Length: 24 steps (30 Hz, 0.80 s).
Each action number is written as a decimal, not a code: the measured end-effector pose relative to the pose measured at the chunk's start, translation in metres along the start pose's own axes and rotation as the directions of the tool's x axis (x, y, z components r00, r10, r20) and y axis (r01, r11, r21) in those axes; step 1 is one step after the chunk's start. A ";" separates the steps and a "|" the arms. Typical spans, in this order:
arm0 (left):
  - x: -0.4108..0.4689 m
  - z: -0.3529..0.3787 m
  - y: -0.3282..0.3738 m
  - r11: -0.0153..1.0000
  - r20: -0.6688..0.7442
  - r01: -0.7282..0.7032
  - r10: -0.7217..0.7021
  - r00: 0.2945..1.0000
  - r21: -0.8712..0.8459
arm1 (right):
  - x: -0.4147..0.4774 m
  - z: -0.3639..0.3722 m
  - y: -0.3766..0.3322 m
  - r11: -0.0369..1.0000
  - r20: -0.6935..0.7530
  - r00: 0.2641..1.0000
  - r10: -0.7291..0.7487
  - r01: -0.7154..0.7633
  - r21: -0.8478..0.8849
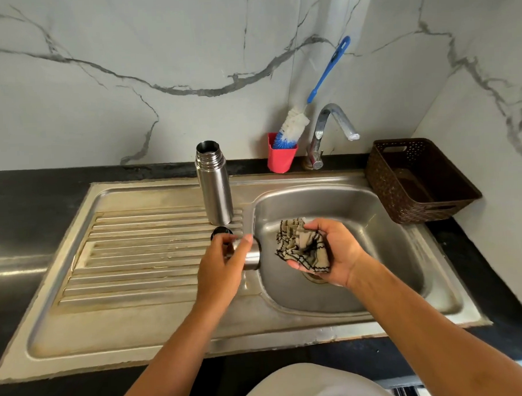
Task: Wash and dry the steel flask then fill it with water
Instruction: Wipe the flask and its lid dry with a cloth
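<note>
While the flask [214, 185] stands upright, mouth open, on the drainboard [136, 248] just left of centre frame, both hands are busy with its cup [251, 253]. Fingers of the left hand [219, 268] are curled round the cup at the basin [359, 223] edge. The right hand [334, 251] has a checked cloth [303, 247] bunched in a closed grasp over the basin, just beside the cup. Black stopper [220, 230] lies on the drainboard by the left fingers.

Looks like the drying stage; fill not yet done.

Handling guess: flask is rigid steel with a smooth wall. Likely slick if wet, light empty, much heavier full. Tall and narrow, so tippy on the ribs. Grip mid-body with a full wrap, not the threaded neck. Tap [331, 126] is upper right of centre.
</note>
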<state>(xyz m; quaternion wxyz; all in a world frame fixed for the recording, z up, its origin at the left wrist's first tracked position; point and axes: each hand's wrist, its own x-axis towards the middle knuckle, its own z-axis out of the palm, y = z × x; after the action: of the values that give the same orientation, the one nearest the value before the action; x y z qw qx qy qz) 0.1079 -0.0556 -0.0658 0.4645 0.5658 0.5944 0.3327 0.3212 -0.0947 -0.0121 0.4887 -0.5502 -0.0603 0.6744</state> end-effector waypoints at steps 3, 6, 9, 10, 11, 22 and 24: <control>-0.004 0.022 0.037 0.775 0.289 0.442 -0.342 0.894 -0.452 | -0.015 -0.013 -0.013 0.995 0.028 0.998 -0.052 0.054 -0.080; -0.001 0.045 0.047 0.690 0.361 0.529 -0.391 0.847 -0.494 | -0.035 -0.029 -0.037 0.961 0.157 0.982 -0.107 0.143 -0.238; -0.007 0.073 0.057 0.720 0.418 0.528 -0.353 0.837 -0.450 | -0.044 -0.036 -0.048 0.742 0.080 0.968 -0.239 0.235 -0.628; -0.010 0.082 0.062 0.727 0.442 0.527 -0.335 0.832 -0.440 | -0.043 -0.036 -0.048 0.643 0.045 0.952 -0.301 0.237 -0.728; -0.012 0.092 0.068 0.735 0.463 0.527 -0.322 0.826 -0.428 | -0.042 -0.037 -0.047 0.568 0.023 0.930 -0.367 0.243 -0.786; -0.003 0.148 0.073 0.606 0.542 0.748 -0.546 0.639 -0.270 | -0.034 -0.100 -0.048 0.255 0.289 0.932 -0.219 0.340 -0.905; 0.001 0.152 0.068 0.565 0.559 0.787 -0.580 0.592 -0.249 | -0.037 -0.114 -0.052 0.289 0.291 0.949 -0.120 0.314 -0.904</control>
<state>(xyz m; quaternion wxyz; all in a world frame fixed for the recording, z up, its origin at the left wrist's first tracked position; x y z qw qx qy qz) 0.2739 -0.0650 -0.0565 0.7956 0.2068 0.5556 0.1249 0.4401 -0.1468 0.0014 0.1574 -0.6584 -0.5552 0.4831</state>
